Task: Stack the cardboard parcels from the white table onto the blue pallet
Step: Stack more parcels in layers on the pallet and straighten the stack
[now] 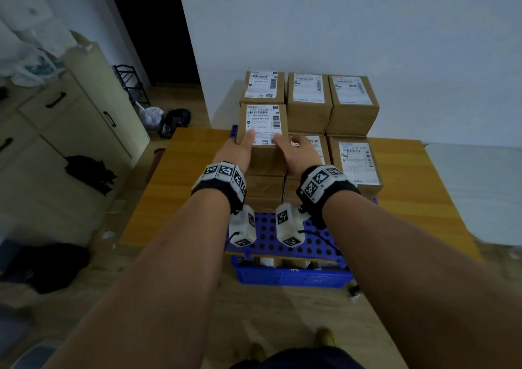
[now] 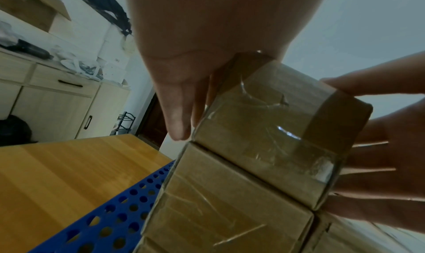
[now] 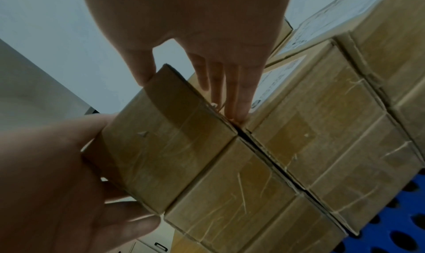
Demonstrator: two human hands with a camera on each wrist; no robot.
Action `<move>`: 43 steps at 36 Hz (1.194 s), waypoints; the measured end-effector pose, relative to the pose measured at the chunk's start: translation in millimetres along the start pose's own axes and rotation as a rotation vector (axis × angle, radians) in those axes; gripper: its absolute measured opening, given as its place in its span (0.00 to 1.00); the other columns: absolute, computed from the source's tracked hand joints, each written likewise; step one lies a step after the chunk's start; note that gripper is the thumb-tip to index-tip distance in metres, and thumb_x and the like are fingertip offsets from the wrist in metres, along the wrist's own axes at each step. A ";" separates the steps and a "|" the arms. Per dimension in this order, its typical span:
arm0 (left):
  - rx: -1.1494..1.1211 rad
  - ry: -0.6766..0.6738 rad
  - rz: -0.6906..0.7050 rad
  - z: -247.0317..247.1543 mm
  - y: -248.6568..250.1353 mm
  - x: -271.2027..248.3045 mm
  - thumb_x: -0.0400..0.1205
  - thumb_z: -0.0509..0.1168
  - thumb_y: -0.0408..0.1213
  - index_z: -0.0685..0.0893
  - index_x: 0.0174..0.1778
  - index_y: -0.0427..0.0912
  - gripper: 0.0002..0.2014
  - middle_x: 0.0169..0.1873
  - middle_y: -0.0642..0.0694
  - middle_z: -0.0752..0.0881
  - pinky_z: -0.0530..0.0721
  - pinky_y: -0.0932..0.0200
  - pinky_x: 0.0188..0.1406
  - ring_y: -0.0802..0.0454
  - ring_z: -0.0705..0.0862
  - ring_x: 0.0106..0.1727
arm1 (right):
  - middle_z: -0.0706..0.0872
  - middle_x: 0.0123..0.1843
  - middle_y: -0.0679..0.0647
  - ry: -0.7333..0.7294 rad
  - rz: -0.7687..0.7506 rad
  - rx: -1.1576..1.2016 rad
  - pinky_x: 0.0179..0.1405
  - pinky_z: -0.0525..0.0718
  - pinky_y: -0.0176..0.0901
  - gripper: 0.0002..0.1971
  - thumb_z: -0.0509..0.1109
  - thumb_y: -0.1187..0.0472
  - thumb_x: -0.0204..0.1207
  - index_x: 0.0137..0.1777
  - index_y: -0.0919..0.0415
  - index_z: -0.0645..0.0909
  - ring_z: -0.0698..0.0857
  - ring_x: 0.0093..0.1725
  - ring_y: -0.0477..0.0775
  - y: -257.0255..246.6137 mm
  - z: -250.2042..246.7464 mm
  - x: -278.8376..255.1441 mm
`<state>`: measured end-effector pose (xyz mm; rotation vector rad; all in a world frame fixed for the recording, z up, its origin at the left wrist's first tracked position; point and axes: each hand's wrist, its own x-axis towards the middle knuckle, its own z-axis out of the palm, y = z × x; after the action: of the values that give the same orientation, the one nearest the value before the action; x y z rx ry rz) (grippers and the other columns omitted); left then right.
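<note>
Left hand (image 1: 236, 149) and right hand (image 1: 300, 151) clamp the parcel (image 1: 262, 127) between them, to line it up on the stack at the pallet's (image 1: 285, 244) left edge.

black wristbands (image 1: 223, 187), white marker-tagged camera pods (image 1: 243, 227)

Between my left hand (image 1: 236, 150) and my right hand (image 1: 301, 151) sits one parcel (image 1: 263, 125), on top of a stack of parcels (image 1: 264, 189). The stack stands on the pallet (image 1: 293, 244), which lies on the worktop (image 1: 175, 176). Beyond my right hand are more parcels (image 1: 330, 103).
</note>
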<state>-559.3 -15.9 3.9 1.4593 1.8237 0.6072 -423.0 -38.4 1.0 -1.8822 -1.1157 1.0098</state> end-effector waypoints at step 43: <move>0.518 -0.302 0.823 433.1 271.7 -238.7 0.87 0.48 0.51 0.63 0.81 0.43 0.27 0.79 0.43 0.67 0.61 0.43 0.79 0.44 0.64 0.80 | 0.82 0.68 0.57 0.541 0.290 -0.130 0.57 0.77 0.46 0.24 0.68 0.51 0.78 0.72 0.59 0.76 0.82 0.64 0.58 300.0 -477.4 -82.7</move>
<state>-29.4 -208.7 -15.3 2.5250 1.1328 0.2513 75.9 -312.4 -26.5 -2.2823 -0.6132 0.5207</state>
